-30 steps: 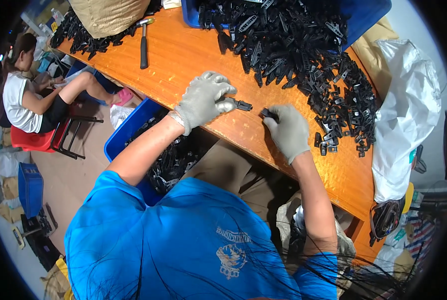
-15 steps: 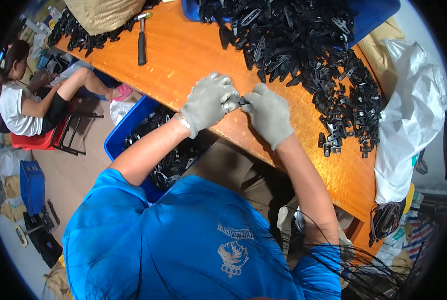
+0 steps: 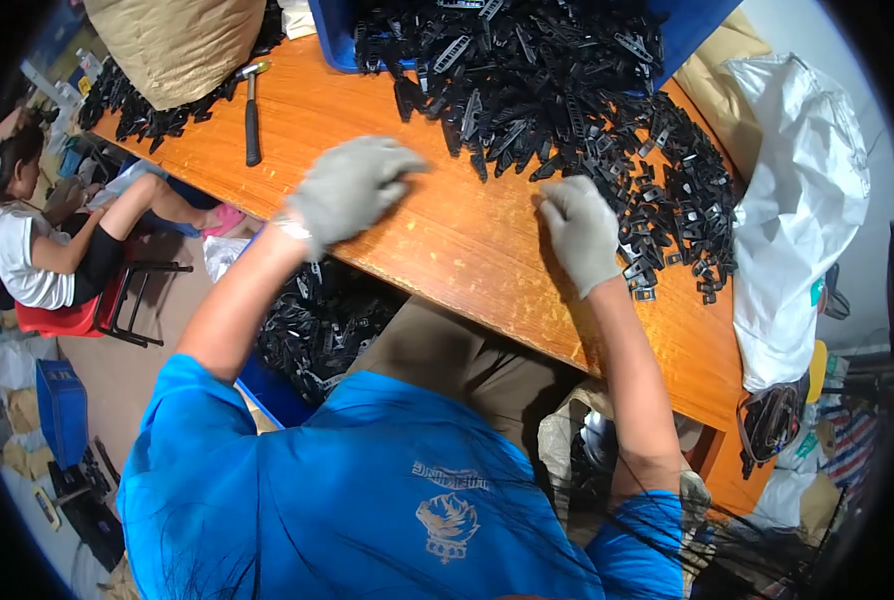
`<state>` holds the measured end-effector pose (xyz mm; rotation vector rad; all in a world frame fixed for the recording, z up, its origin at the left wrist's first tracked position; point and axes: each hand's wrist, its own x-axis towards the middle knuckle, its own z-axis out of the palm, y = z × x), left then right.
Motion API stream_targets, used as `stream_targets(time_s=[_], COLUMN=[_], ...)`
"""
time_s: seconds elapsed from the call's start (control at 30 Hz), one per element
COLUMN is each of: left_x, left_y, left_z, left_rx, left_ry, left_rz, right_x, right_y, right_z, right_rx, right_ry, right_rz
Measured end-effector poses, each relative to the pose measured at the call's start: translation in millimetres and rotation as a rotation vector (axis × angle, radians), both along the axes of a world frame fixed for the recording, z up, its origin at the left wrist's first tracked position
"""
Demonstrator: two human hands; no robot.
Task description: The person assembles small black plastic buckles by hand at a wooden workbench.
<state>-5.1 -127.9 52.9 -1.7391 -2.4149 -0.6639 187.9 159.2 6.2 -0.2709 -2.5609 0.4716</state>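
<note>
My left hand (image 3: 352,190), in a grey work glove, hovers over the wooden table between the hammer and the large black heap. Its fingers are stretched forward with the thumb apart, and I see nothing in them. To the right, my gloved right hand (image 3: 583,235) is beside the small black clips (image 3: 657,225), its thumb apart from the bent fingers and no part visible in it. Long black plastic pieces (image 3: 512,110) spill from a blue bin (image 3: 335,40) at the far edge.
A hammer (image 3: 253,125) lies at the left on the wooden table (image 3: 447,235), near a brown sack (image 3: 182,45). Below the table edge, a blue crate holds black pieces (image 3: 322,330). A white sack (image 3: 802,210) stands at right. Another person (image 3: 52,240) sits at left on a red chair.
My hands were together on a small dark piece; now they are apart, the left moved leftward, the right toward the clips. The piece is out of sight. The whole view has shifted slightly.
</note>
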Motion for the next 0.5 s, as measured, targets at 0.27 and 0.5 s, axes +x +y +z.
stream_targets(time_s=[0.27, 0.5], left_x=[2.4, 12.7], left_y=[123.6, 101.3], left_z=[-18.8, -28.3], left_rx=[-0.305, -0.056], left_ry=[0.406, 0.224], left_rz=[-0.034, -0.122], right_x=[-25.5, -8.6], right_y=[43.5, 11.0], right_z=[16.8, 16.6], right_rx=[0.227, 0.166], right_ry=[-0.314, -0.369], right_rz=[-0.328, -0.091])
